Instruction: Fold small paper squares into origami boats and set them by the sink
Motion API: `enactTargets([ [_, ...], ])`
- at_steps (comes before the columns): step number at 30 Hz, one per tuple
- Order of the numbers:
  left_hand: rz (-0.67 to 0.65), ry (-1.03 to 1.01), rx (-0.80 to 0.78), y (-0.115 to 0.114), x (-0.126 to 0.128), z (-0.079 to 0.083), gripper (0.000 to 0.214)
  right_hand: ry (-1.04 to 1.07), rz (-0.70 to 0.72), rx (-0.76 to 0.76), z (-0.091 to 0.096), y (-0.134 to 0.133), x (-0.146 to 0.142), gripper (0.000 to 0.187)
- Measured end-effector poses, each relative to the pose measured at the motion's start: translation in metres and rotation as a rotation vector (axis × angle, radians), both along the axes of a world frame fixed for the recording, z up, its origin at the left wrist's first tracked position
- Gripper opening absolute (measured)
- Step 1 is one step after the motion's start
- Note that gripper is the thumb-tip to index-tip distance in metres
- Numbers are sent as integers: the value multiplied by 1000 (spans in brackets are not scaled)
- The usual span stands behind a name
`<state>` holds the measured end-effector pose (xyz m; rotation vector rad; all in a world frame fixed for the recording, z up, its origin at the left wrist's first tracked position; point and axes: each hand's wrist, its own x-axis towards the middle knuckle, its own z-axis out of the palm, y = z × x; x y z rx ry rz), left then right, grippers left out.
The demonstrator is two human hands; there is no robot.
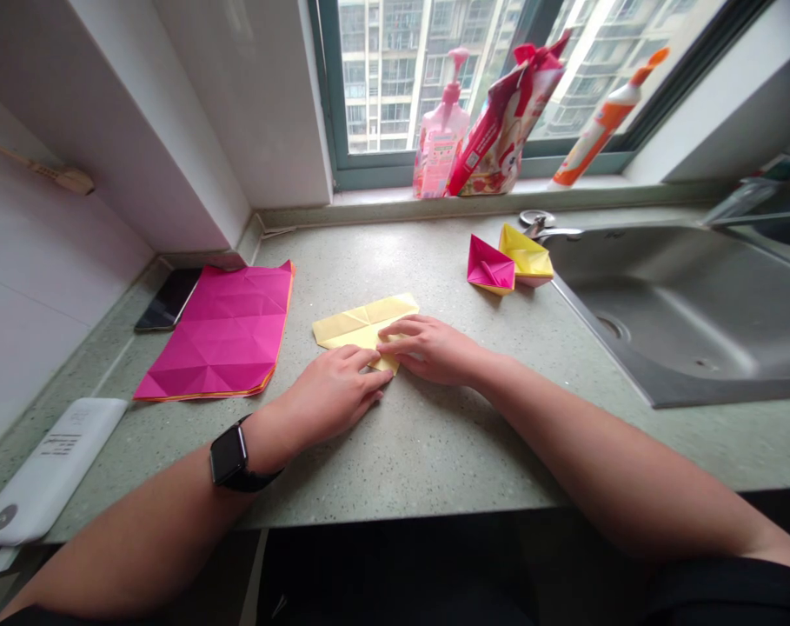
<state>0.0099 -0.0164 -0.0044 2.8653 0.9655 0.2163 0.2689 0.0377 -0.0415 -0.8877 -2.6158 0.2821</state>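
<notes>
Head-worn view, facing forward and down (close), over yellow paper

The left hand and right hand hide the near part of the yellow folded paper; right of that paper, the steel sink runs off the picture's edge, and beyond it, the pink pump bottle's label is too blurred to read.

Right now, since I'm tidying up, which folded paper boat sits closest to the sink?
The yellow origami boat, right beside the steel sink; the magenta boat stands to its left, farther off.

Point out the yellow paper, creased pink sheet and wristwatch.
Yellow paper (pixel 346 325): head view, left flap.
Creased pink sheet (pixel 215 330): head view, middle of the sheet.
Wristwatch (pixel 229 456): head view, black face.
</notes>
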Motion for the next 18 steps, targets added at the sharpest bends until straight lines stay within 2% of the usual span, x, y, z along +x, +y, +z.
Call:
enactTargets([
  [5,64,44,-8,-4,3,3,25,-9,-22,12,2,-2,-2,22],
  [13,116,97,36,0,-7,3,25,-1,-8,-10,5,-3,-1,26],
  [16,189,156,28,1,-10,6,25,-6,-4,-9,6,-3,-1,27],
  [18,293,210,-2,1,-11,11,25,-10,-1,-12,6,-3,-1,28],
])
